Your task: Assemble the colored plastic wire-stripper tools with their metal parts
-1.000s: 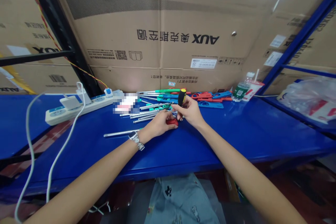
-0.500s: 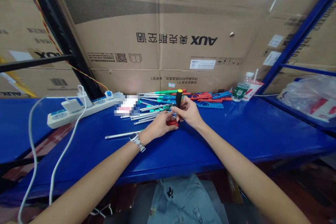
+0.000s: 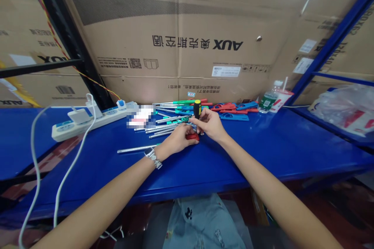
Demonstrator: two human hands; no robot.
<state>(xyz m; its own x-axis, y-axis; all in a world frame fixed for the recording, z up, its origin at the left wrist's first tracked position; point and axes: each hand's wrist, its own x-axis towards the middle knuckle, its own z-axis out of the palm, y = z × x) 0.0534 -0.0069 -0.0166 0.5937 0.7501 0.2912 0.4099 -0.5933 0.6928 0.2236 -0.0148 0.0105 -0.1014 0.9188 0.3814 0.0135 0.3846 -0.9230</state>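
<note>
My right hand (image 3: 212, 124) is closed around a screwdriver (image 3: 197, 111) with a black and yellow handle, held nearly upright with its tip down. My left hand (image 3: 177, 140) grips a red plastic handle piece (image 3: 193, 137) against the table, directly below the screwdriver. The screwdriver's tip is partly hidden by my fingers, so I cannot tell exactly where it touches. Just beyond my left hand lie several long metal tubes with green ends (image 3: 162, 128). One more metal tube (image 3: 136, 149) lies apart, to the left of my left wrist.
Red plastic handles (image 3: 224, 107) and blue ones (image 3: 233, 117) lie behind my right hand, on the blue table (image 3: 251, 159). A water bottle (image 3: 267, 101) and a cup (image 3: 282, 99) stand at the right. A power strip (image 3: 66, 129) with white cables is at the left. A cardboard box (image 3: 131, 27) forms the back.
The screwdriver handle has turned and shifted slightly left, showing more of its yellow end. Both hands stay in nearly the same place.
</note>
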